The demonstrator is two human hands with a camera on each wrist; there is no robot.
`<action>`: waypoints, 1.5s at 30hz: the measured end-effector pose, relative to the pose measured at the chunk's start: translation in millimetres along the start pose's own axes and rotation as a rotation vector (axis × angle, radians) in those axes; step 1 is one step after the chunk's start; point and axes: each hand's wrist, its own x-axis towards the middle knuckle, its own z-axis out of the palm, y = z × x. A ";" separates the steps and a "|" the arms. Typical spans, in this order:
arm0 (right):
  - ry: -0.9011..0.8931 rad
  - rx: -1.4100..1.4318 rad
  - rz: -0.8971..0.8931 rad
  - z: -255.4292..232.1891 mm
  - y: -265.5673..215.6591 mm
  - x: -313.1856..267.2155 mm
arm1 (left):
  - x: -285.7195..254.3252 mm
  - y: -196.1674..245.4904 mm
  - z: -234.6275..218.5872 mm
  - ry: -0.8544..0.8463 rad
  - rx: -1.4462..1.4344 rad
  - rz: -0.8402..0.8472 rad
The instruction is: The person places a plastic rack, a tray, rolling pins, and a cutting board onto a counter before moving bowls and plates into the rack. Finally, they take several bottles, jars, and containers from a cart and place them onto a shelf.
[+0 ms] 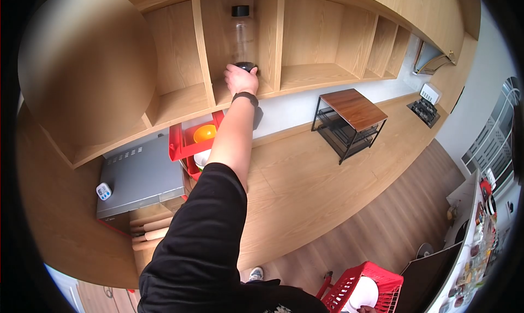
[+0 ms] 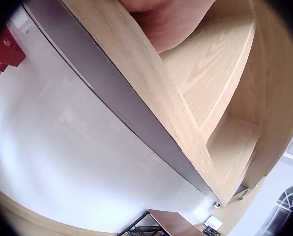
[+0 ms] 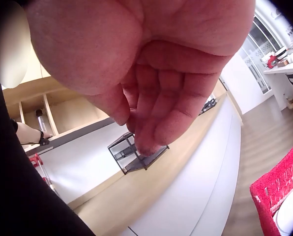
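A clear bottle [image 1: 243,39] with a black lid stands upright in a wooden shelf compartment. My left hand [image 1: 242,80] grips its dark base, thumb at the right side and fingers at the left. The left wrist view shows only part of that hand [image 2: 168,22] above the shelf edge; the bottle is out of sight there. Low in the head view, a bit of my right hand [image 1: 367,309] shows by a red basket [image 1: 383,280]. In the right wrist view the right hand's [image 3: 156,64] fingers are loosely curled and hold nothing.
Shelf dividers [image 1: 203,51] flank the bottle. Beneath the shelf are a red rack [image 1: 176,144] with an orange bowl [image 1: 204,133] and a grey appliance [image 1: 143,174]. A small wood-topped rack [image 1: 355,109] stands on the counter [image 1: 289,176] to the right.
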 end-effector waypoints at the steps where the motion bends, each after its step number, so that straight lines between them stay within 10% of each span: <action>1: 0.002 0.011 0.010 1.1 9.3 -2.6 | 1.9 -0.1 3.2 0.015 0.016 -0.025; 11: 0.017 -0.359 -0.097 -10.3 -17.8 -16.1 | 23.8 -17.5 4.5 0.013 0.139 -0.001; 12: 0.055 0.122 0.264 3.3 -17.1 -16.0 | 22.8 -12.7 -9.4 -0.110 0.141 -0.013; 15: 0.140 -0.054 0.287 -3.4 8.0 -31.6 | 45.2 -16.1 2.8 -0.107 0.346 0.065; 19: 0.217 -0.217 0.586 -42.6 33.9 -47.3 | 130.1 -41.3 59.8 -0.132 0.529 0.585; 24: 0.366 -0.126 0.750 -53.7 121.5 -98.5 | -7.0 -30.6 5.1 0.220 -0.072 1.245; 27: 0.303 -0.171 0.867 -38.8 172.2 -119.9 | -155.1 -80.9 -12.7 -0.170 -0.275 1.390; 32: 0.008 -0.262 0.945 40.0 245.5 -148.4 | -381.1 -225.7 -55.3 -1.344 0.351 1.237; 34: -0.298 -0.392 0.919 100.8 303.4 -177.3 | -419.8 -301.3 -78.3 -1.481 0.659 1.130; 36: -0.317 -0.250 1.180 104.8 270.6 -156.3 | -466.9 -271.2 -120.5 -1.644 0.811 0.757; 38: -0.456 -0.360 0.935 126.1 271.2 -163.6 | -465.3 -288.7 -130.4 -1.624 0.742 0.798; 40: -0.335 -0.196 1.084 128.4 258.0 -146.3 | -460.5 -295.8 -126.4 -1.668 0.565 0.847; 41: -0.597 -0.368 0.846 146.3 284.6 -153.1 | -458.4 -292.0 -124.7 -1.710 0.599 0.802; 45: -0.320 -0.201 1.133 180.1 309.8 -162.6 | -460.2 -275.4 -124.2 -1.765 0.671 0.735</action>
